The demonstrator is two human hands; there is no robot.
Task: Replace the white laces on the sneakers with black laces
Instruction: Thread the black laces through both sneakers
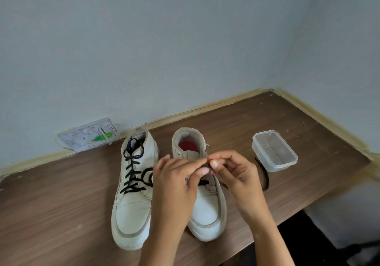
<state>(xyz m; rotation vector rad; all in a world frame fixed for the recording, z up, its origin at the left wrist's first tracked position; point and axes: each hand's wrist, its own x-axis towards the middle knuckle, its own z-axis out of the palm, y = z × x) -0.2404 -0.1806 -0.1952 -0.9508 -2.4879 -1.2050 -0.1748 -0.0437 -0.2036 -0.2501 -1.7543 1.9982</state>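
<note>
I'm partway through the second shoe. The left sneaker (133, 189) stands on the brown surface (61, 214) already threaded with its black lace (131, 175) from the lower eyelets up to the collar, loose ends tucked near the top. The right sneaker (205, 204) sits just beside it, toe toward me, its upper eyelets bare and the red insole showing through the open collar.

Both hands are over the middle of that right sneaker. My left hand (176, 183) has finger and thumb curled and pinched together on the second black lace (203, 182), and my right hand (232, 173) pinches the same lace right against it, fingertips of the two hands almost touching. A short run of that lace shows across the lowest eyelets under my fingers, and its free length trails off to the right on the surface, curving toward the clear plastic container (274, 151) (which looks empty from here).

So I judge the step to be feeding the lace end through one of the lower eyelets. I can't see the eyelet itself or the lace tip; my fingers cover them. The next move calls for pulling the end through, evening the two sides, then crossing to the opposite hole without twisting the flat lace. No white laces are in view anywhere.
</note>
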